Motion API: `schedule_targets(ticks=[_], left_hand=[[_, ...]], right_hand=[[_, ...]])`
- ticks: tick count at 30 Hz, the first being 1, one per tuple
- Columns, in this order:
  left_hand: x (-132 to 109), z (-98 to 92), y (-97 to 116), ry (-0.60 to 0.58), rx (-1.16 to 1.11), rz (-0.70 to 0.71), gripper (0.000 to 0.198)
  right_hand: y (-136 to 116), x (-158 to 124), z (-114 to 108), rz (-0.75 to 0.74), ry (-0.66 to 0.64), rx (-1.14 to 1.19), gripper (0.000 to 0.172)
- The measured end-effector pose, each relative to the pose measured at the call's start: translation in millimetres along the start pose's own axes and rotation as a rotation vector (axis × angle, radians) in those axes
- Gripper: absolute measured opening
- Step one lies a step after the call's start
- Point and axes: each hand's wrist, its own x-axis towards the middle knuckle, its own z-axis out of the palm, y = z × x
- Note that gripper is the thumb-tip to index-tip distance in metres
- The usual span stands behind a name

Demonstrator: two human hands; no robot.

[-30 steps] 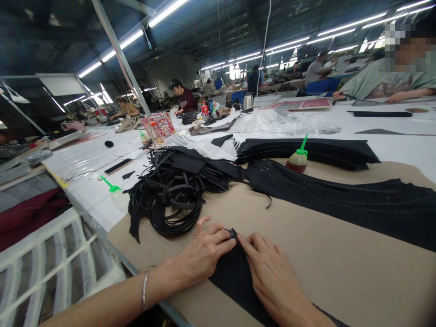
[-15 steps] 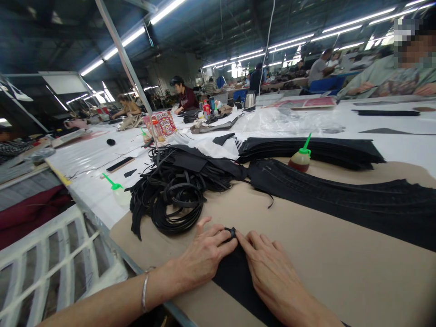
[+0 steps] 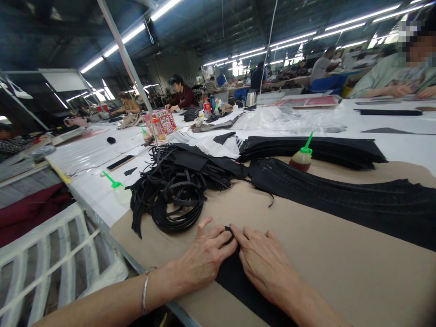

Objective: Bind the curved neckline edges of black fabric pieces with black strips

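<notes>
While the left hand [image 3: 207, 251] and right hand [image 3: 265, 258] hold a black panel's [image 3: 238, 284] tip, coiled straps [image 3: 179, 222] lie just beyond.

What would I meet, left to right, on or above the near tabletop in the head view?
Pale green-spouted bottle, coiled black strips, left hand, right hand, green-spouted bottle of brown liquid.
</notes>
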Motion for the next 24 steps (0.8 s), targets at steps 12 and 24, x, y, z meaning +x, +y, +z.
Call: schedule_targets(ticks=[12,24], left_hand=[[6,-2.3,9,0.085,-0.061,-0.129,0.032],[54,-16.5,28,-0.093,-0.229,0.024,0.033]], right_hand=[[20,-43,-15,0.200,0.062,0.169,0.050],[17,-52,-13,0.274,0.096,0.310,0.013]])
